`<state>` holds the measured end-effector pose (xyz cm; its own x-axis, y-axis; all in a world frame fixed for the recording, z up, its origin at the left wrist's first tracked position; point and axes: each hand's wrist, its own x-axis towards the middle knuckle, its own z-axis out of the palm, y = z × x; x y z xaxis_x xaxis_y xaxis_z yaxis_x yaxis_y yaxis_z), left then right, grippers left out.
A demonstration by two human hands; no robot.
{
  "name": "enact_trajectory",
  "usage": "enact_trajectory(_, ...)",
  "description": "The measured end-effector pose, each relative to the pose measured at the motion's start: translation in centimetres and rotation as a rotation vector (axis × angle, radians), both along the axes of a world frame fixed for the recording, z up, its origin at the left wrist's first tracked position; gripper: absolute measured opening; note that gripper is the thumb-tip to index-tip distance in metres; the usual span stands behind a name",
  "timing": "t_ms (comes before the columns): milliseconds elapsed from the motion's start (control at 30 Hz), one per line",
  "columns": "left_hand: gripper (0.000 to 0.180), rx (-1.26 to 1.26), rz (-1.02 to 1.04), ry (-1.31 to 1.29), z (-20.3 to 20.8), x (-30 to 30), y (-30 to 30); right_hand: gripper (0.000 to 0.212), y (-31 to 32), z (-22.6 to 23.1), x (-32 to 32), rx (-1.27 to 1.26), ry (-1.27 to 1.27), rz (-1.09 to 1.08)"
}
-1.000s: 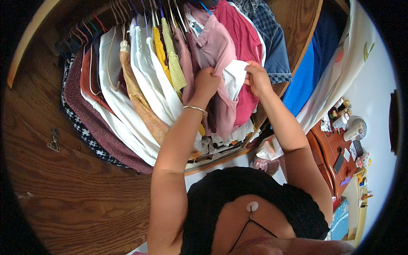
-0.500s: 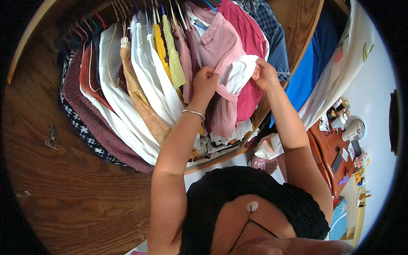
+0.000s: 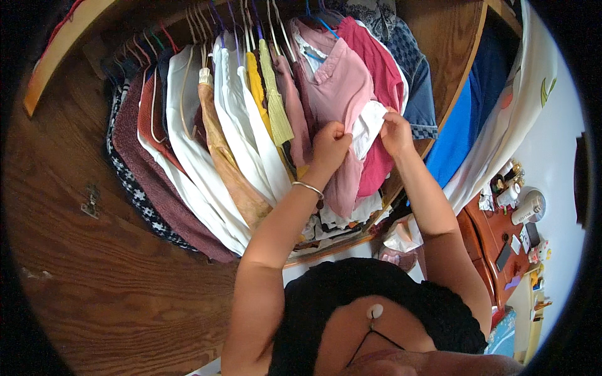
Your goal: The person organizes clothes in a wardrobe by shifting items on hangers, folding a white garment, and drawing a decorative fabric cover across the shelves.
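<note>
Now our left hand (image 3: pixel 332 146) and right hand (image 3: pixel 397 136) have drawn slightly closer, so the white cloth (image 3: pixel 367 129) between them shows as a narrower patch; we judge the handling unfinished. Our left fingers (image 3: pixel 339 130) pinch the pale pink shirt (image 3: pixel 343 78), our right fingers (image 3: pixel 390 120) the white cloth's edge. That shirt hangs on a blue hanger (image 3: pixel 325 25) in the wardrobe (image 3: pixel 442 37). We count two hands, one pale pink shirt, one crimson top (image 3: pixel 389 78) beside it, one checked denim garment (image 3: pixel 414 113) and one bracelet (image 3: pixel 308 186).
</note>
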<state>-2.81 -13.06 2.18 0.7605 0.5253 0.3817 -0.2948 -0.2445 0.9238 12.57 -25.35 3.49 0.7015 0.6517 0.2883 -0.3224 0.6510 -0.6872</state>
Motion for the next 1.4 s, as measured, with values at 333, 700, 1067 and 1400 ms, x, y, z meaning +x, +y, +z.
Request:
enact_trajectory(333, 0.012, 0.304, 0.144, 0.017, 0.8, -0.4, -1.3, 0.044, 0.1, 0.0, -5.3, -0.287, -0.307, 0.058)
enact_trajectory(700, 0.011, 0.411, 0.043, 0.202, -1.3, -1.0, 0.3, 0.029, 3.4, -4.2, -3.2, -0.432, -0.693, -0.272)
enact_trajectory(1067, 0.009, 0.804, 0.167, -0.014, 7.6, -6.3, -1.7, 0.027, -0.9, 5.5, -8.1, -0.113, -1.093, -0.670)
enact_trajectory(1400, 0.019, 0.994, 0.284, -0.162, 12.0, -7.1, -1.6, 0.064, 2.0, 11.2, -5.6, -0.344, -1.277, -0.872)
